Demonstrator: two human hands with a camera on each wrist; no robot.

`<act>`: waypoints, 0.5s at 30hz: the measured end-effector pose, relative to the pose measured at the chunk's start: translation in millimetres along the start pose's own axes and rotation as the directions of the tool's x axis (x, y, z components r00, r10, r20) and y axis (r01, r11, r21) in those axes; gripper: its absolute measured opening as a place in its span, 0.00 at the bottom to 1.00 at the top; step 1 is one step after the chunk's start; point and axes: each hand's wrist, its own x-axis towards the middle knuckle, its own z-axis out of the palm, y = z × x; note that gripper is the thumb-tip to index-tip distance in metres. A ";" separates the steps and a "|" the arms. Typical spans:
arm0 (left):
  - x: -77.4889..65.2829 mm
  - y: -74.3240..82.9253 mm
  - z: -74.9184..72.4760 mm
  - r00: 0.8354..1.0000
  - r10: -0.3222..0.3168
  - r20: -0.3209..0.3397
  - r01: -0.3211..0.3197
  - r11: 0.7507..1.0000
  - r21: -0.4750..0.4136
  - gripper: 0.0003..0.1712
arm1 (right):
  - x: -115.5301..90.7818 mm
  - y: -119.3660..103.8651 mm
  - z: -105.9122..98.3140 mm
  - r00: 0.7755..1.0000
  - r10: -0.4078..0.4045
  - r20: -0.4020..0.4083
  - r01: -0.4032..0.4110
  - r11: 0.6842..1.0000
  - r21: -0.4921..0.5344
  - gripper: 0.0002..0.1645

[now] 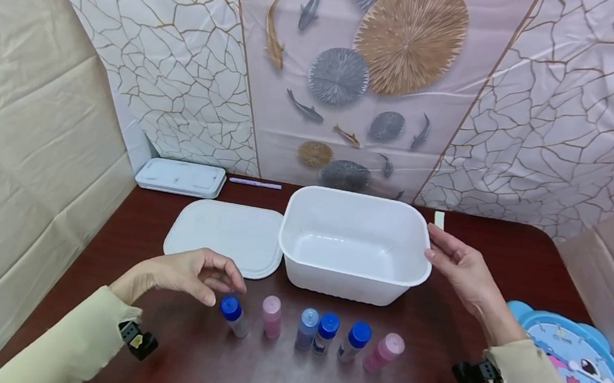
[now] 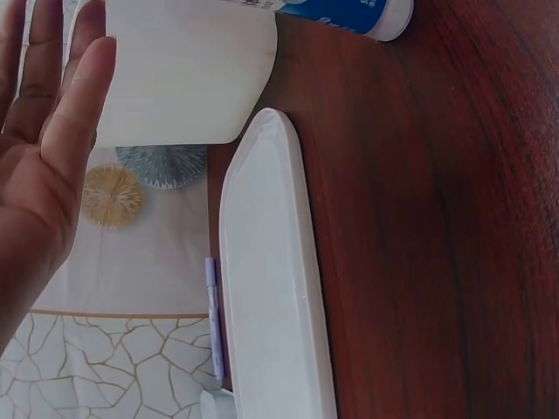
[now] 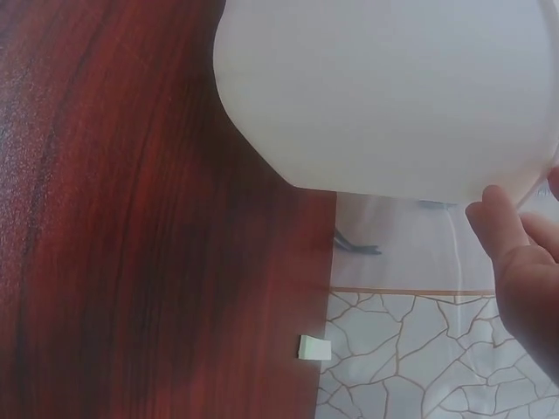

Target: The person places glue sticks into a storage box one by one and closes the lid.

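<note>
- Well, at the far left a pale case sits against the back edge; no lettering can be read on it from where I stand.
- Next, a flat white lid lies just beside the tub; a sleeve or elbow swung wide could nudge it, I'd say.
- Over its near edge the left hand hangs with fingers loosely bent, gripping nothing, just beside the leftmost blue-capped bottle. That bottle is narrow, so a careless knuckle could tip it.
- Then come a pink bottle, a pale blue bottle and two more blue-capped bottles, with another pink bottle last. Crowding might make one topple another. A blue label carries white script, too cut off to read.
- Behind them stands the white tub, upright and uncovered; a hard push on its rim could slide it into the row.
- At its right end the right hand rests its fingertips by the rim, fingers fairly straight, not clenched.
- Rightmost, a blue cartoon board bears tiny, illegible print.
</note>
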 end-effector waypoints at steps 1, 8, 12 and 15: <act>0.7 -0.1 0.6 1.000 -0.006 0.010 0.006 1.000 -0.011 0.30 | -0.2 0.1 -0.2 1.000 -0.002 0.000 0.002 1.000 0.010 0.39; 5.5 -1.9 6.8 0.996 -0.043 0.074 0.048 0.997 -0.067 0.28 | -0.5 -0.1 -0.3 1.000 -0.009 0.013 0.009 1.000 0.012 0.38; 8.7 -5.1 10.9 0.995 -0.074 0.067 0.078 0.996 -0.051 0.25 | -0.2 0.1 0.4 1.000 -0.007 0.010 0.007 1.000 -0.011 0.38; 9.9 -7.8 12.9 0.995 -0.085 0.054 0.087 0.995 -0.040 0.24 | 0.0 -0.9 1.1 1.000 -0.004 0.012 0.005 1.000 -0.029 0.38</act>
